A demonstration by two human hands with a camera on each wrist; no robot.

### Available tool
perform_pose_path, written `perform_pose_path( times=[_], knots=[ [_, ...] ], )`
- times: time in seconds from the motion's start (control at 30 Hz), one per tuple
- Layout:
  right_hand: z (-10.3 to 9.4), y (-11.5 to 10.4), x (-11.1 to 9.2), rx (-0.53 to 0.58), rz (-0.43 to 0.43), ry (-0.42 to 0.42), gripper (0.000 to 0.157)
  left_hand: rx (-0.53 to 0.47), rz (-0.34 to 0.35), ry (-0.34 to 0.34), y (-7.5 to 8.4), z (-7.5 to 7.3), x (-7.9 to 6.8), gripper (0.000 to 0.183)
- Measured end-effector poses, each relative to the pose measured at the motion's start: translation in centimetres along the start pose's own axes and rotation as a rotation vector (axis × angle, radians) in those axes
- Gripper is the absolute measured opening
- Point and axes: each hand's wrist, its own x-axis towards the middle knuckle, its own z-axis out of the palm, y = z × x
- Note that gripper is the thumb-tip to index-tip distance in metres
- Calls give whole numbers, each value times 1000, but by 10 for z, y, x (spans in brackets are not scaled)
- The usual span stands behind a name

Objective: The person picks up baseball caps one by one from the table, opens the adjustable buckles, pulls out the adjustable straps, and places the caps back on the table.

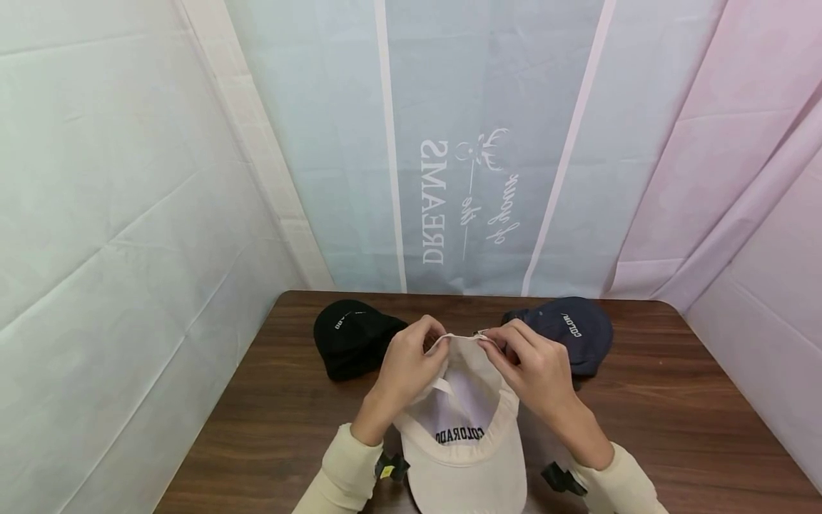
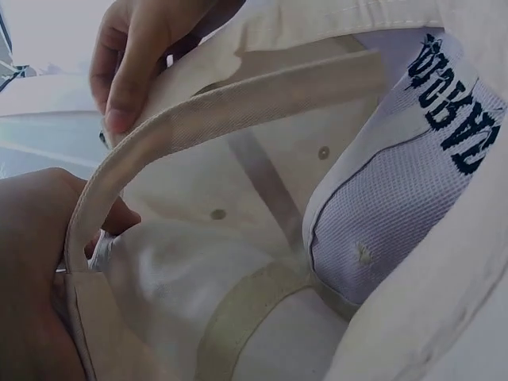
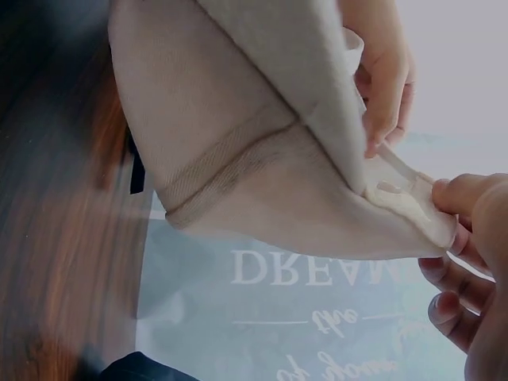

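Observation:
A cream baseball cap with dark "COLORADO" lettering is held up at its back by both hands, brim toward me and inside facing up. My left hand pinches one end of the cap's back strap. At the strap's other end, by a small metal buckle, my right hand grips the edge between thumb and fingers. Seen from the right wrist, the right thumb presses on the cap's rear edge. The lilac inner front panel and pale seam tape show in the left wrist view.
Behind my left hand a black cap sits on the dark wooden table. A navy cap with white lettering lies behind my right hand. Pale printed curtains hang at the table's back edge and sides.

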Motion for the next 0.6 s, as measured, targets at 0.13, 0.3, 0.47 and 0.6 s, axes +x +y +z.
perform_pose_path(
  times=[0.13, 0.3, 0.47, 0.6],
  knots=[
    [0, -1, -5, -2, 3, -19, 32, -3, 16, 22, -2, -3, -1, 3],
    [0, -3, -11, 3, 4, -40, 32, -5, 8, 52, -7, -7, -1, 2],
    [1, -5, -17, 10, 6, -50, 31, -5, -6, 100, -12, -13, -1, 4],
    [2, -6, -22, 5, 5, -54, 30, -14, -8, 135, -13, -18, -1, 7]
  ],
)
